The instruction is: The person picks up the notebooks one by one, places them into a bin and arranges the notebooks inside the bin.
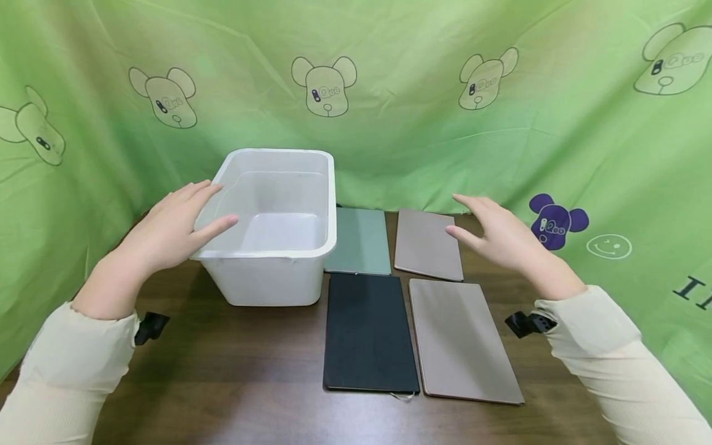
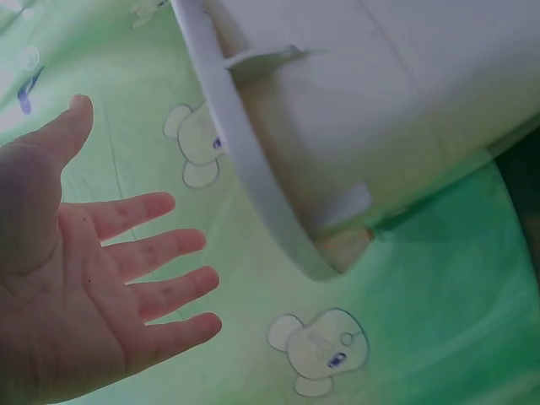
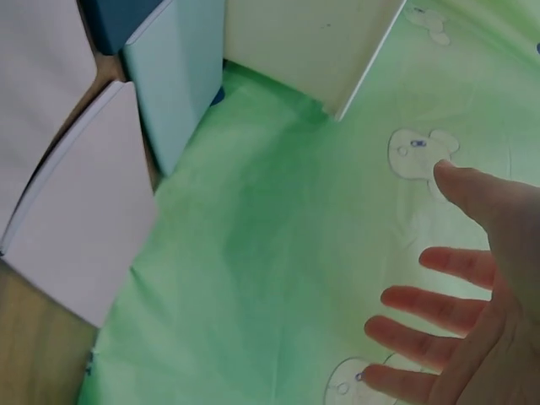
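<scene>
My left hand (image 1: 175, 225) hovers by the left rim of a white plastic bin (image 1: 278, 281), its fingers spread and holding nothing. In the left wrist view the palm faces the camera, apart from the bin's rim (image 2: 245, 156). My right hand (image 1: 497, 235) is raised above the right side of the table, fingers extended and nothing in them. Nearest to it are a small greyish-pink notebook (image 1: 428, 244) and a larger one of like colour (image 1: 464, 340). A black notebook (image 1: 369, 334) with a ribbon lies left of these, and a green notebook (image 1: 361, 241) sits behind it, partly hidden by the bin.
Brown wooden table (image 1: 245, 371) spreads under the bin and notebooks. A green curtain (image 1: 400, 142) with bear-head prints hangs along the back and both sides, close behind the bin. Black wrist cameras are strapped at both sleeves.
</scene>
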